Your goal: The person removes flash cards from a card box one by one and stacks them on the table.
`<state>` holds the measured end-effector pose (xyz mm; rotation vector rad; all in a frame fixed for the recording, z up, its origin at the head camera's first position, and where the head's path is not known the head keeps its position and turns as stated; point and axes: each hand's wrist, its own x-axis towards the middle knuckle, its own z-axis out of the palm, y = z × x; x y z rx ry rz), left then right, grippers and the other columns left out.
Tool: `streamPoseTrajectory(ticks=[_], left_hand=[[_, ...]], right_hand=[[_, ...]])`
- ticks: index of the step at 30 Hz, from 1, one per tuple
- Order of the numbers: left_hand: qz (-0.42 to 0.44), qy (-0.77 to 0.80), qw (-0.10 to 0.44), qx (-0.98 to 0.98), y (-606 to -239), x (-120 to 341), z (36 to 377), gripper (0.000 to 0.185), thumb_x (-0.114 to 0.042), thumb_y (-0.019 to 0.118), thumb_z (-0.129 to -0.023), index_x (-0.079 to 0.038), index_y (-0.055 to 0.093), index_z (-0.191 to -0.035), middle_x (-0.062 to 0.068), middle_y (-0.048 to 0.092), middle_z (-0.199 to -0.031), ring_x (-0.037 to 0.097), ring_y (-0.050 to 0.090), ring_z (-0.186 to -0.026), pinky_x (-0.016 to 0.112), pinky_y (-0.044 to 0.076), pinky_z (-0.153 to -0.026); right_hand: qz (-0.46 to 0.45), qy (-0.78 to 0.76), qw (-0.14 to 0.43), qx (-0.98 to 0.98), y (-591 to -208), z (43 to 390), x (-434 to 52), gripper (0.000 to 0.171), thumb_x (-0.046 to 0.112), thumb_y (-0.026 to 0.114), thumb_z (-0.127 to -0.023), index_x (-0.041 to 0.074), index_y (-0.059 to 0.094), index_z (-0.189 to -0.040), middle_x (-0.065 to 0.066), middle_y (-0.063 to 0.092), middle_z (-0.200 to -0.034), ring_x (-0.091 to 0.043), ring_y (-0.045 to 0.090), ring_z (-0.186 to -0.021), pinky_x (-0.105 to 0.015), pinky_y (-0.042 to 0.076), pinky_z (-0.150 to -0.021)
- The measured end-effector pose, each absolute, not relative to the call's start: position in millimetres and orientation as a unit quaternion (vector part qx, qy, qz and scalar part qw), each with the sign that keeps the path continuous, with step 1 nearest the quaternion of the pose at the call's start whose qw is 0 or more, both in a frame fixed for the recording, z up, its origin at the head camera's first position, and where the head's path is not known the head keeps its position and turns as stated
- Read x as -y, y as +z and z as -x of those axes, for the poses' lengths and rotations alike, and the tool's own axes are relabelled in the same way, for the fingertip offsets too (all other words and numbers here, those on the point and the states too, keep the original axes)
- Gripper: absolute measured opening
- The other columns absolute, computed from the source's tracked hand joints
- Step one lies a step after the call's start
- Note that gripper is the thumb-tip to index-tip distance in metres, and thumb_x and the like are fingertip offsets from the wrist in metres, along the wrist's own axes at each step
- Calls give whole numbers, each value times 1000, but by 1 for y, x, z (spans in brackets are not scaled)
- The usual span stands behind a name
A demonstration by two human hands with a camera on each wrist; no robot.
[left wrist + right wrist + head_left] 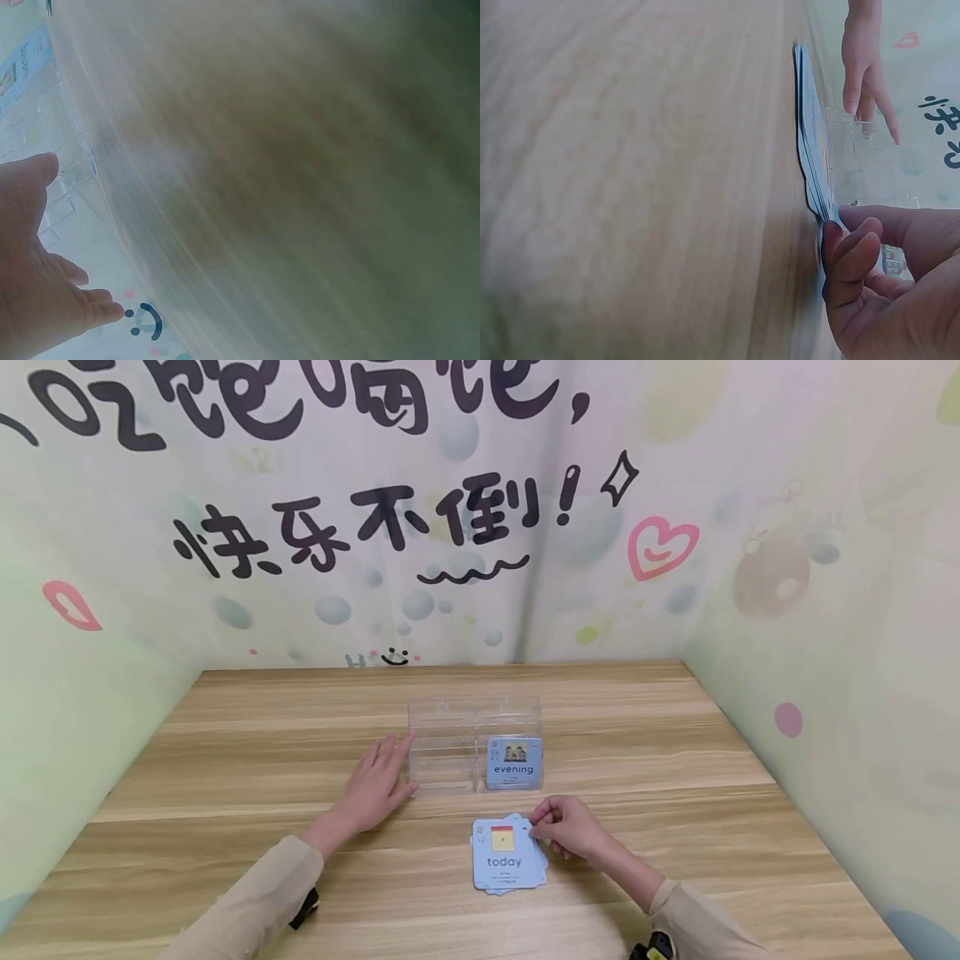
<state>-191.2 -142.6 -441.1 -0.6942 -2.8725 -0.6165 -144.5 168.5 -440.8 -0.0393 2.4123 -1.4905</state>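
The wooden bench (225,827) is the biggest thing here, with walls full of painted bubbles and big dark writing around it. Near the middle of the bench stands a clear box (474,745) with small see-through slots. In its slot at about 4 o'clock stands one blue card that says "evening" (514,763).

Just beside the box, at its 6 o'clock, lies a little pile of blue cards (508,855) fanned out flat on the bench. The top card (504,853) says "today".

The left hand (375,787) lies flat at 9 o'clock of the box, fingers straight and relaxed, fingertips touching the box's left wall. It looks like it keeps the box from sliding.

The right hand (564,828) is at 3 o'clock of the pile. Its thumb and fingers pinch the far right corner of the cards; the right wrist view shows the fingertips (847,255) curled on the edge of the pile.

The step in hand looks like picking a card off the pile. The next move seems to need peeling just one card free, then standing it in an empty slot.
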Motion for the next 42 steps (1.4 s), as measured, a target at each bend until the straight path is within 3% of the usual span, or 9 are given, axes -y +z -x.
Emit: streamPoseTrajectory(ticks=[12,33,42], left_hand=[[226,-204,57,951,-442,142,192,75,-32,54,-91,-16,6,-147,31,19,-143,50,18,-129,61,18,-103],[225,-206,50,951,-441,142,192,76,-33,53,-91,-18,4,-147,30,16,-144,50,17,-129,61,17,-103],[226,-206,49,951,-440,142,191,75,-33,52,-92,-18,4,-147,31,17,-144,51,17,-129,60,17,-103]], right_hand=[[46,-521,142,-841,-427,143,-174,15,2,64,-78,-4,58,-90,-5,52,-70,-11,40,-47,-17,31,-38],[86,-452,65,-886,-413,149,-173,16,-2,62,-74,-5,59,-89,-3,54,-71,-11,46,-52,-19,38,-41],[103,-433,29,-895,-411,151,-171,18,1,68,-72,-3,60,-88,-1,56,-70,-9,45,-52,-19,38,-44]])
